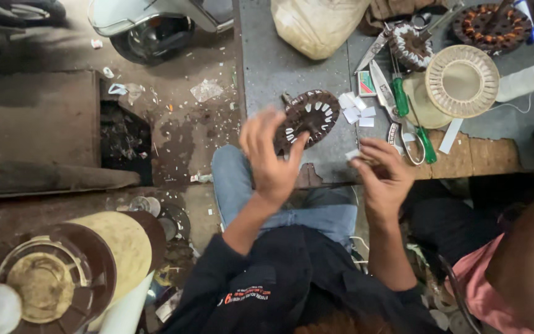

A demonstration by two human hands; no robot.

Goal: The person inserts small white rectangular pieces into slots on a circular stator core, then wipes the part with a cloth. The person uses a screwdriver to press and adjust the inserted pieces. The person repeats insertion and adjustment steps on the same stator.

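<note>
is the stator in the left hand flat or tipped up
Tipped up: the stator stands on edge, slotted face to the camera, left hand at its rim.

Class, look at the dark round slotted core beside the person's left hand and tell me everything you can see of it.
The dark brown round metal core is a disc with a ring of narrow slots around its rim, several showing white lining inside. It looks like stacked metal, worn and dusty. It sits tilted at the near edge of the grey work table, with small white paper slips just to its side. The left hand, blurred, overlaps its lower edge; whether the fingers grip it cannot be told.
</note>
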